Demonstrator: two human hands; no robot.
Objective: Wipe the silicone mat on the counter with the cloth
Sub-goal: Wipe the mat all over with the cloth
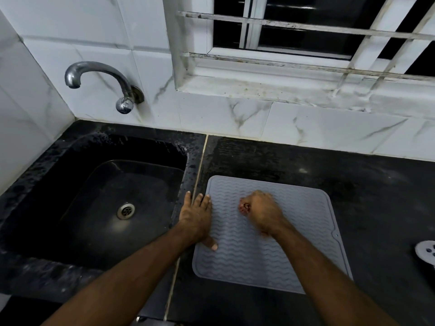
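A grey silicone mat [303,222] with a wavy ribbed surface lies flat on the black counter [367,191], just right of the sink. My left hand [196,218] rests flat on the mat's left edge, fingers spread, thumb on the mat. My right hand [261,211] is clenched in a fist on the middle of the mat. A small reddish bunched cloth [244,207] shows inside that fist; most of it is hidden by the fingers.
A black sink [70,158] with a metal drain [126,210] sits left of the mat, its rim wet. A chrome tap [103,83] juts from the tiled wall. A small grey perforated object [426,251] lies at the right edge. A barred window is above.
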